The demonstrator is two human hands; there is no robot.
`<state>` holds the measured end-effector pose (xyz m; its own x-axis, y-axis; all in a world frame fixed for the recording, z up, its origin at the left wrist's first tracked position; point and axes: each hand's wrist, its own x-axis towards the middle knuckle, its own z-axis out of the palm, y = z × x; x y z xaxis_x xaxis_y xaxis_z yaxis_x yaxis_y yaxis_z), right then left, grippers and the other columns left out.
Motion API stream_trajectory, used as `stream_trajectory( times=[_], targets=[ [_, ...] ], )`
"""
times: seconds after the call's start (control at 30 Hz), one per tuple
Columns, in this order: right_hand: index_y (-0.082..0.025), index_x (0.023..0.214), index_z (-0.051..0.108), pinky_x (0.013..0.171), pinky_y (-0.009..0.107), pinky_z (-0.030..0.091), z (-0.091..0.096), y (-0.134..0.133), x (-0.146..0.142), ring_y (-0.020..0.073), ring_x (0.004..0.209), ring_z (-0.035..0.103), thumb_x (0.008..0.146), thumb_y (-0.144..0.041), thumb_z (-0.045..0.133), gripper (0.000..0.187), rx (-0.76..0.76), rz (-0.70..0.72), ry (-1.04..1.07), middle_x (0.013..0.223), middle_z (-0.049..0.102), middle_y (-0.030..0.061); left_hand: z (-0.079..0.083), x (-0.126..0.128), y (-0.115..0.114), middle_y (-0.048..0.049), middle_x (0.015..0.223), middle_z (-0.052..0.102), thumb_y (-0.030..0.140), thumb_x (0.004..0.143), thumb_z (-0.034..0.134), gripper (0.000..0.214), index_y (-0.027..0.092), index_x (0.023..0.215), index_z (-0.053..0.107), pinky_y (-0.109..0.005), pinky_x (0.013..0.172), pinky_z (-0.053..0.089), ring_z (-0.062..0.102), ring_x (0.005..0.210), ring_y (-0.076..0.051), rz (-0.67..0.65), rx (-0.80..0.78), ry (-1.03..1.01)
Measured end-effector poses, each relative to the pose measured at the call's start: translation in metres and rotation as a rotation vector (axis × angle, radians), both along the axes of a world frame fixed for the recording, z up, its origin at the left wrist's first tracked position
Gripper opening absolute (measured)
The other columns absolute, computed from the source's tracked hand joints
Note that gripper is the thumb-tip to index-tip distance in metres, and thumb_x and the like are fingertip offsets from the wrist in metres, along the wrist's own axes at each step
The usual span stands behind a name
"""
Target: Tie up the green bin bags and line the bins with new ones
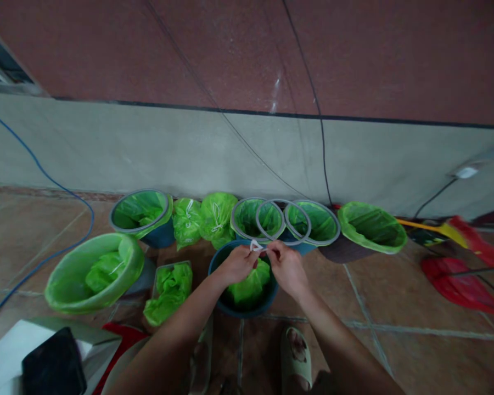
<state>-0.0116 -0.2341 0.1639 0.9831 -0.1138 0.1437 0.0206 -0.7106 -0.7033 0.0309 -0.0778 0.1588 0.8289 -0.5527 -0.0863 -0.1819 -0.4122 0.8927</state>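
Note:
My left hand [236,264] and my right hand [286,267] meet above a dark blue bin [247,311] on the tiled floor. Both are closed in a pinch on the white drawstring [256,246] of the green bag [251,285] that sits in that bin. The string is stretched short between the two sets of fingertips, just over the bin's far rim. A loose grey ring [283,222] lies right behind my hands, leaning on the bins at the wall.
Several green-lined bins stand along the wall, among them a light green one [93,271] at left and one [372,226] at right. Two tied green bags [206,218] lie between them. Red dustpans [463,285], a broom, cables and my sandalled foot [295,359] are nearby.

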Motion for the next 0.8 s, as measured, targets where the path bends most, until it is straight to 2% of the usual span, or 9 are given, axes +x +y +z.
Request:
stream_trajectory(
  times=[0.13, 0.2, 0.27, 0.33, 0.43, 0.5, 0.63, 0.7, 0.8],
  targets=[
    [-0.019, 0.075, 0.062, 0.062, 0.026, 0.043, -0.007, -0.012, 0.004, 0.0151, 0.062, 0.059, 0.079, -0.028, 0.051, 0.014, 0.214, -0.086, 0.103, 0.066, 0.066, 0.001, -0.006, 0.002, -0.003, -0.0027, 0.067, 0.064, 0.042, 0.088, 0.046, 0.037, 0.012, 0.086, 0.067, -0.021, 0.049, 0.038, 0.048, 0.047, -0.008, 0.194, -0.221, 0.196],
    [-0.019, 0.072, 0.061, 0.058, 0.024, 0.043, -0.012, -0.016, 0.004, 0.0141, 0.06, 0.059, 0.075, -0.026, 0.054, 0.011, 0.382, -0.013, 0.282, 0.063, 0.064, 0.0006, -0.008, 0.003, -0.002, -0.0043, 0.073, 0.067, 0.032, 0.082, 0.055, 0.028, 0.01, 0.093, 0.068, -0.021, 0.049, 0.038, 0.048, 0.047, -0.007, 0.294, -0.287, 0.262],
    [-0.018, 0.071, 0.061, 0.054, 0.023, 0.042, -0.017, -0.018, 0.003, 0.0133, 0.056, 0.059, 0.071, -0.023, 0.056, 0.007, 0.487, 0.1, 0.495, 0.062, 0.064, 0.0006, -0.007, 0.004, 0.001, -0.0039, 0.07, 0.068, 0.023, 0.075, 0.061, 0.022, 0.01, 0.09, 0.07, -0.021, 0.049, 0.039, 0.048, 0.047, -0.008, 0.32, -0.254, 0.269],
    [-0.017, 0.073, 0.063, 0.055, 0.023, 0.044, -0.019, -0.02, 0.002, 0.0136, 0.058, 0.06, 0.068, -0.017, 0.057, 0.008, 0.443, 0.15, 0.538, 0.065, 0.067, 0.0017, -0.003, 0.004, 0.005, -0.0022, 0.065, 0.066, 0.019, 0.073, 0.061, 0.018, 0.012, 0.086, 0.072, -0.021, 0.05, 0.04, 0.051, 0.048, -0.01, 0.245, -0.135, 0.199],
    [-0.018, 0.092, 0.068, 0.072, 0.026, 0.048, -0.02, -0.02, 0.004, 0.0156, 0.078, 0.064, 0.068, -0.008, 0.053, 0.03, 0.256, 0.111, 0.255, 0.089, 0.072, 0.0044, 0.009, 0.001, 0.009, 0.0, 0.065, 0.067, 0.018, 0.076, 0.059, 0.018, 0.018, 0.088, 0.073, -0.021, 0.056, 0.042, 0.056, 0.056, -0.012, 0.034, 0.049, -0.007],
    [-0.021, 0.106, 0.067, 0.079, 0.028, 0.049, -0.019, -0.016, 0.006, 0.0153, 0.085, 0.064, 0.072, -0.006, 0.048, 0.042, 0.261, 0.172, 0.146, 0.098, 0.071, 0.0031, 0.018, -0.002, 0.011, 0.0003, 0.072, 0.069, 0.018, 0.079, 0.057, 0.02, 0.02, 0.091, 0.072, -0.021, 0.061, 0.044, 0.059, 0.062, -0.012, -0.106, 0.107, -0.137],
    [-0.02, 0.103, 0.066, 0.058, 0.023, 0.048, -0.02, -0.004, 0.007, 0.0114, 0.06, 0.06, 0.079, -0.009, 0.042, 0.036, 0.442, 0.37, 0.289, 0.08, 0.069, -0.0001, 0.029, -0.004, 0.014, -0.0003, 0.082, 0.071, 0.013, 0.082, 0.051, 0.022, 0.02, 0.089, 0.07, -0.021, 0.07, 0.045, 0.062, 0.072, -0.012, -0.247, 0.164, -0.305],
    [-0.019, 0.102, 0.065, 0.048, 0.021, 0.043, -0.021, 0.001, 0.006, 0.0097, 0.049, 0.055, 0.082, -0.011, 0.041, 0.032, 0.455, 0.347, 0.355, 0.072, 0.066, -0.0007, 0.027, -0.002, 0.017, -0.0002, 0.082, 0.071, 0.008, 0.081, 0.05, 0.024, 0.02, 0.09, 0.069, -0.021, 0.072, 0.045, 0.063, 0.074, -0.013, -0.239, 0.193, -0.385],
    [-0.018, 0.114, 0.06, 0.041, 0.02, 0.039, -0.017, 0.006, 0.004, 0.009, 0.042, 0.05, 0.086, -0.017, 0.04, 0.034, 0.513, 0.273, 0.43, 0.063, 0.063, -0.0018, 0.02, 0.001, 0.022, -0.002, 0.084, 0.07, 0.008, 0.082, 0.05, 0.024, 0.019, 0.093, 0.068, -0.023, 0.075, 0.046, 0.064, 0.078, -0.014, -0.172, 0.23, -0.546]
  ],
)
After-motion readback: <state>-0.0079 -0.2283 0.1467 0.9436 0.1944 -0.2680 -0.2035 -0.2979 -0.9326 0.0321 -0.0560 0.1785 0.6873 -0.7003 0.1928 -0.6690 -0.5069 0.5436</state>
